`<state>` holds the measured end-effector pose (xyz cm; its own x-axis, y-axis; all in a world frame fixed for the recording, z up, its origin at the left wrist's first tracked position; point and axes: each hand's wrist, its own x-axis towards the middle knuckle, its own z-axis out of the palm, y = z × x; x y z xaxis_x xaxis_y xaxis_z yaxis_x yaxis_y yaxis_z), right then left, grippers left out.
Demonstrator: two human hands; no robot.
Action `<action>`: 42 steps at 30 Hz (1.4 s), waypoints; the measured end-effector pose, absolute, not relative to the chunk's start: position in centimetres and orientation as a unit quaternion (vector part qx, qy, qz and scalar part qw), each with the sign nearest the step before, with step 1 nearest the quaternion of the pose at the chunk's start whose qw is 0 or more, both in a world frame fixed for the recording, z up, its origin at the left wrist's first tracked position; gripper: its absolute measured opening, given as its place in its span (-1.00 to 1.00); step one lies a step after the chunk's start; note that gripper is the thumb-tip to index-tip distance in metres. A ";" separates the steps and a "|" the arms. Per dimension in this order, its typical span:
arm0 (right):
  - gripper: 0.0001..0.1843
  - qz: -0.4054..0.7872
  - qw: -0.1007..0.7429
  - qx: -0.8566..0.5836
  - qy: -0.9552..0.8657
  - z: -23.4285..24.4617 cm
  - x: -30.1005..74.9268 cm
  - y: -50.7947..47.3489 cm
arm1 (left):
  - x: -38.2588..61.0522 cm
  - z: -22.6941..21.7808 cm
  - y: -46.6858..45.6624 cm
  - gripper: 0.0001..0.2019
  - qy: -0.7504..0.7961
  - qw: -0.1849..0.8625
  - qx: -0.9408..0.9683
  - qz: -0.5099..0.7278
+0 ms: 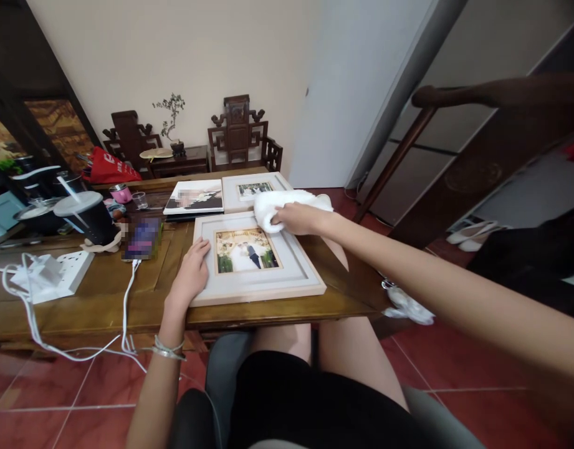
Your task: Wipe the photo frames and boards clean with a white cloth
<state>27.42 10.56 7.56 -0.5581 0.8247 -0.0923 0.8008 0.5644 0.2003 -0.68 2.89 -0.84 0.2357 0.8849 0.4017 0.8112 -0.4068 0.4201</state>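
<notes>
A pale framed photo (pixel 296 268) lies flat on the low wooden table (pixel 104 293) in front of my knees. My left hand (pixel 192 272) rests flat on the frame's left edge, fingers stretched out. My right hand (pixel 296 218) presses a white cloth (pixel 277 202) against the frame's upper right corner, fingers closed over it. A second framed photo (pixel 230 193) and a frameless photo print (pixel 196 196) lie just behind the near frame.
A dark lidded cup with a straw (pixel 88 218), a phone on a charging cable (pixel 141 239) and a white power strip (pixel 65 274) sit on the table's left. Carved wooden chairs (pixel 240 134) stand against the wall. A stair rail (pixel 483 93) rises on the right.
</notes>
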 end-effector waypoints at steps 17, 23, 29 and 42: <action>-0.45 -0.057 0.028 0.427 0.902 7.8 29.8 3.8 | -0.2 0.2 2.4 -0.51 0.557 0.068 0.793 0.236; -0.48 0.043 0.009 0.476 0.878 7.0 28.3 11.2 | -0.5 -0.3 2.9 -0.51 0.546 0.056 0.797 0.252; -0.53 0.042 0.036 0.454 0.889 6.7 28.0 7.9 | -0.4 -0.2 2.8 -0.50 0.550 0.059 0.788 0.272; -0.41 -0.059 0.091 0.413 0.904 9.8 28.9 -4.3 | -0.2 -0.4 2.9 -0.50 0.551 0.051 0.789 0.266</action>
